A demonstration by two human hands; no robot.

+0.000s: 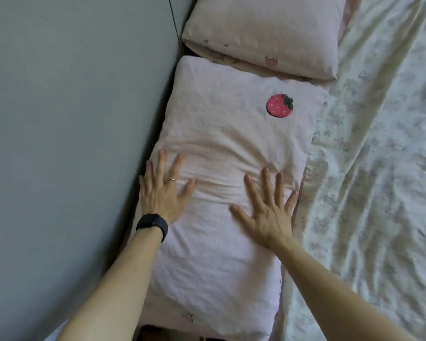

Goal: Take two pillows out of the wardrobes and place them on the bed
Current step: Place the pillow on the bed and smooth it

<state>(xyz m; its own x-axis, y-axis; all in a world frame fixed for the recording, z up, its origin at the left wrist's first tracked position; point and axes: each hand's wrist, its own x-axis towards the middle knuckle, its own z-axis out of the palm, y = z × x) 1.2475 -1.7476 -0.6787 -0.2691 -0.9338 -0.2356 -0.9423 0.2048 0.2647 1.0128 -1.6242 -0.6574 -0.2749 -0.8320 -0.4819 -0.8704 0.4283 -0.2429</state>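
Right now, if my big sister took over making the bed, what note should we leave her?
Left hand: open, palm flat on the strawberry pillow, near its wall-side edge.
Right hand: open, fingers spread, pressing flat on the same pillow, near its bed-side edge.
Things: the strawberry pillow lies on the bed along the grey headboard. The second pillow lies just beyond it, end to end.
Done: both pillows look to be on the bed.
Left: probably only smoothing this pillow's wrinkles, then lifting both hands away. The wardrobe is out of view.
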